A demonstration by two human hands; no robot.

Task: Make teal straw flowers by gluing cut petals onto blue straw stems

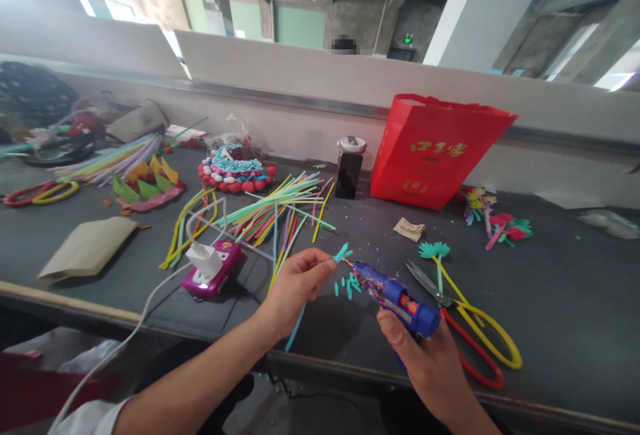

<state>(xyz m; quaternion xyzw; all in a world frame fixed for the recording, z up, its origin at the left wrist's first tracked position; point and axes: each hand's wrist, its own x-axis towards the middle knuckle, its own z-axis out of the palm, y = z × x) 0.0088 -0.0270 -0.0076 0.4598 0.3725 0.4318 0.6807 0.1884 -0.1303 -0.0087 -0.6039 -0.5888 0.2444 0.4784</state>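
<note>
My right hand (430, 361) is wrapped round the handle of a blue glue gun (395, 295), whose tip points left. Pinched between the thumb and fingers of my left hand (303, 281) is a small turquoise paper flower (343, 253), and the nozzle meets or nearly meets it. Small turquoise cut pieces (350, 284) lie on the table just below the nozzle. To the right of the glue gun are scissors (465, 311) with one red and one yellow handle. A turquoise flower on a stem (434, 249) lies by their blades.
Coloured strips (285, 205) lie in a heap beyond my left hand. A purple power strip (213, 275) with a white plug and cable sits at left, near a brown paper packet (90, 245). Farther back stand a dark bottle (350, 171) and a red bag (435, 155) by the partition.
</note>
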